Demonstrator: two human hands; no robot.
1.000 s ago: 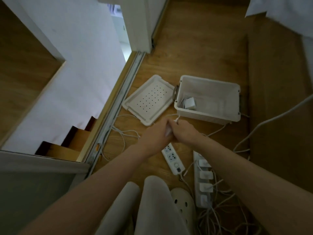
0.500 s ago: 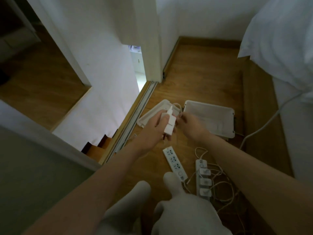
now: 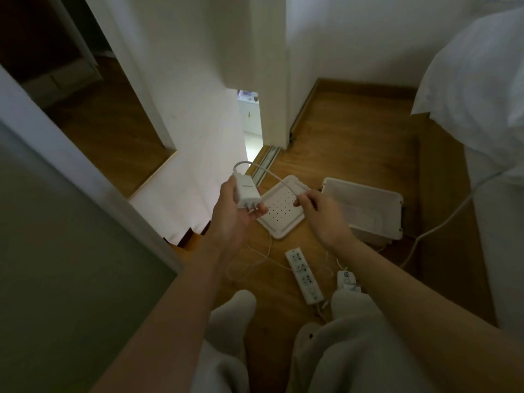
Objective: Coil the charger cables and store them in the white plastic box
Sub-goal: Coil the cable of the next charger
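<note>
Your hands have raised the charger (image 3: 247, 191) off the floor (image 3: 354, 143) and drawn apart, so its cable (image 3: 273, 175) now arcs between them. Your left hand (image 3: 235, 217) grips the plug block, fingers (image 3: 260, 210) curled under it; your right hand (image 3: 321, 215) pinches the cable. Coiling looks ready to begin. The white box (image 3: 368, 192) sits open on the wooden floor, just beyond your right hand, with its lid (image 3: 283, 214) beside it. A power strip (image 3: 304, 276) lies near your knees, and a bed (image 3: 482, 80) stands at the right.

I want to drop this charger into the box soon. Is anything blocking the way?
Nothing blocks it: the white box is open, its lid on the floor beside it. Only the right hand, pinching the cable, lies between charger and box.
</note>
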